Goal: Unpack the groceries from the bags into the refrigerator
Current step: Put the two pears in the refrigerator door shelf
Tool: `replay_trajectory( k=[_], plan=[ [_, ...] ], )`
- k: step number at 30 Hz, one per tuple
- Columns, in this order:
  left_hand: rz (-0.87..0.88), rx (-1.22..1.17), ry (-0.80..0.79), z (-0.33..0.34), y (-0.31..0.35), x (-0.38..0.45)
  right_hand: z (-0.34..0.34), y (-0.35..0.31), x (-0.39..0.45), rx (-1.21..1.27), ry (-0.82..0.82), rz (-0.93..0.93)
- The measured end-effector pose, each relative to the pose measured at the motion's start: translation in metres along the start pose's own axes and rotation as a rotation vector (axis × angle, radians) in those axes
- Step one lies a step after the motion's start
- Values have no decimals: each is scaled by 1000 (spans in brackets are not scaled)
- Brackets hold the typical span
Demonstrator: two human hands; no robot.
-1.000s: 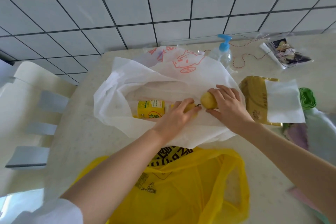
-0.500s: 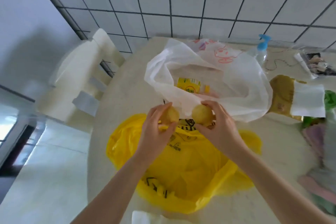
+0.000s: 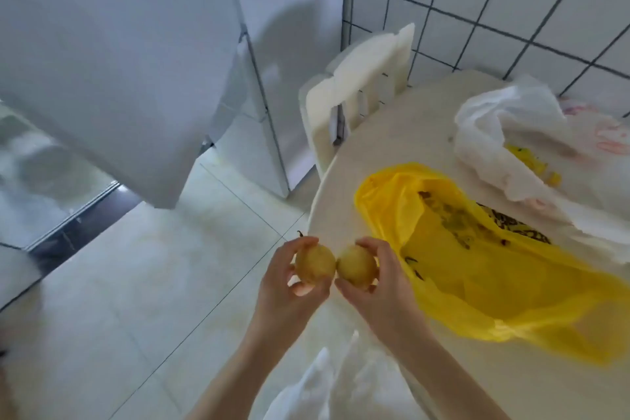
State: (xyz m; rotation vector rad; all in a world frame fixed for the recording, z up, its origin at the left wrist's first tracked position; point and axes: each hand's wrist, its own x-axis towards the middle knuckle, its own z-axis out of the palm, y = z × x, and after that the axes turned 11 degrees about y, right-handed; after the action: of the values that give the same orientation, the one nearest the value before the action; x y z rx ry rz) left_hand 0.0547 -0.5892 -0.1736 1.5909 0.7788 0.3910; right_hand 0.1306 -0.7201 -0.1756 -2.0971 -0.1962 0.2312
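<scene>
My left hand [image 3: 284,290] grips a round yellow fruit with a small dark stem [image 3: 314,264]. My right hand [image 3: 381,293] grips a second yellow fruit [image 3: 357,267], and the two fruits touch side by side above the table's left edge. A yellow plastic bag [image 3: 484,262] lies flat on the round beige table [image 3: 385,147] to the right. Behind it, a white bag [image 3: 511,133] gapes open with a yellow carton [image 3: 533,164] inside. The white refrigerator [image 3: 102,54] fills the upper left, its door swung open.
A white plastic chair [image 3: 358,95] stands between the table and the refrigerator. More white plastic [image 3: 327,385] lies at the bottom near my forearms. Pale tiled floor [image 3: 136,283] spreads between me and the refrigerator. A white tiled wall [image 3: 494,10] runs behind the table.
Both hands have lifted the two fruits out of the white bag and carried them left, past the yellow bag. My view has swung left and now takes in the refrigerator.
</scene>
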Motion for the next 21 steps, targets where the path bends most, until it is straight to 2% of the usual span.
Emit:
replay_trajectory(
  k=[5,11,16,21],
  plan=[
    [-9,18,186,-111,-30,-43,68,-33,-62,30,-174,-99],
    [-48,23,434,-222,-60,-86,142,-68,-123,57,-401,-114],
    [-95,29,627,-281,-80,-106,189,-98,-155,20,-545,-233],
    [-141,-14,717,-315,-89,-103,227,-127,-158,-27,-608,-421]
  ],
)
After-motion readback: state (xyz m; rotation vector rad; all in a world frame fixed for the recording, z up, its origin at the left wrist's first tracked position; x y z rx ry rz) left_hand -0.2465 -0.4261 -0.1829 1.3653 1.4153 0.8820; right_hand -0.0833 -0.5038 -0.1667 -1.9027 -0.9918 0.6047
